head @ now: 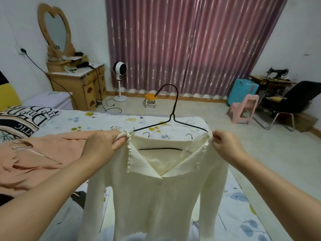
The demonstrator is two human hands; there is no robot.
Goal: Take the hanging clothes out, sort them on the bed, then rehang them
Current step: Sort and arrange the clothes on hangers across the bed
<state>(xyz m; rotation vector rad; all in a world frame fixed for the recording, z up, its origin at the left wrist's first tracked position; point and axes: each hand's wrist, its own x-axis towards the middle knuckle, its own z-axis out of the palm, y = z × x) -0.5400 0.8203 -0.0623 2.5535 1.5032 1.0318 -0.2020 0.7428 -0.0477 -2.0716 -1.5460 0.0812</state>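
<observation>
A cream ribbed knit top [156,197] with a frilled V collar hangs in front of me on a black wire hanger [174,108], hook upward. My left hand [104,145] grips the top's left shoulder at the hanger's end. The right shoulder is pinched by my right hand [224,145]. Behind and below lies the bed [104,120] with a floral sheet. A peach garment [43,153] is spread on the bed at the left, with a light hanger [20,145] lying on it.
A lettered pillow [22,120] sits at the bed's head on the left. Beyond stand a wooden dressing table [78,80] with heart mirror, a white fan [119,68], an orange stool [150,100], a pink chair [243,108], a black chair [291,100] and pink curtains [191,40].
</observation>
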